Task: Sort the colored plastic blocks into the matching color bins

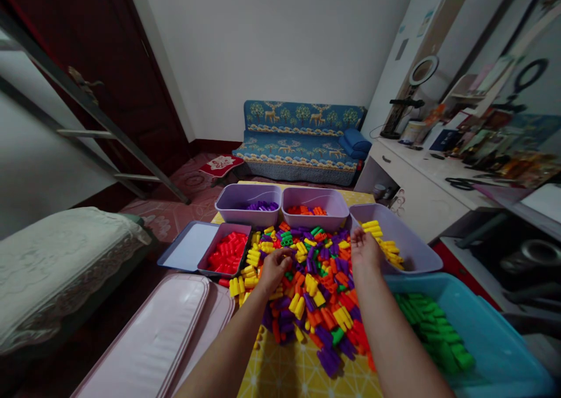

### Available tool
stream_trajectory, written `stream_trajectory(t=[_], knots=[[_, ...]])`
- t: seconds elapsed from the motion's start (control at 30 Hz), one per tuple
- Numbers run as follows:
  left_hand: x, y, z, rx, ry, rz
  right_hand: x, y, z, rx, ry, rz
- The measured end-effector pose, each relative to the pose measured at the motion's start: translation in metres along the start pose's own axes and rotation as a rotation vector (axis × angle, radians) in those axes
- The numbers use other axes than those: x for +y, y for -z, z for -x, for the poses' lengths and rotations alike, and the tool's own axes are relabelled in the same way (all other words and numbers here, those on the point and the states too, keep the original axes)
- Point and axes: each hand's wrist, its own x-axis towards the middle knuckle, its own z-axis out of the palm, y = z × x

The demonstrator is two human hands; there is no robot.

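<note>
My left hand (275, 270) is low over a mixed pile of plastic building pieces (322, 269), its fingers loosely bent and apart, with no piece visible in them. The pieces look like joined short tubes in yellow, purple, orange, red and green. At the near left wall of the right lavender bin (418, 252) is my right hand (366, 251). A bright yellow piece (371, 227) shows at its fingertips and seems held there; part of the grip is hidden. More yellow pieces (391, 253) lie inside that bin, just beyond the hand.
Two lavender bins (248, 215) stand behind the pile, holding purple and orange pieces. Red pieces (228, 252) fill a small box at left. A teal tub (495, 328) with green pieces stands near right. Pink lids (149, 334) lie at left. Yellow patterned cloth (307, 374) covers the table.
</note>
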Motion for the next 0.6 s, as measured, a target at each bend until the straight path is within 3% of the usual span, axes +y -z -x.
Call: stream_trajectory(t=[0.27, 0.6], knots=[[0.004, 0.0, 0.002, 0.008, -0.01, -0.01, 0.005, 0.017, -0.015, 0.045, -0.062, -0.031], [0.005, 0.0, 0.002, 0.026, -0.011, -0.021, 0.004, 0.021, -0.018, 0.063, -0.114, -0.045]])
